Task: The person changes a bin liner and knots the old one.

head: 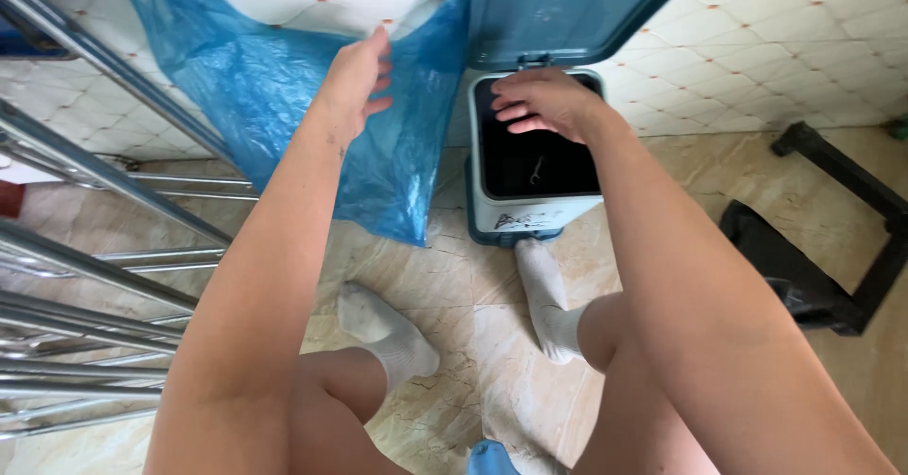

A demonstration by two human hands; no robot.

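Note:
My left hand (357, 79) is raised and holds a large blue plastic bag (274, 87) that hangs spread in the air in front of the tiled wall. My right hand (541, 102) hovers over the open mouth of a small white pedal bin (530, 205), fingers curled at the back rim, holding nothing that I can see. The bin's blue-grey lid (567, 7) stands up, and its dark inner bucket (530, 158) looks empty apart from a thin handle. My right foot in a white sock (544, 290) rests at the bin's base.
A metal rack of shiny tubes (85, 276) fills the left side. A black frame (851, 210) with a dark bag under it stands at the right. The floor is beige marble tile (454, 286); my left socked foot (383, 328) stands on it. A white tiled wall (776, 49) is behind.

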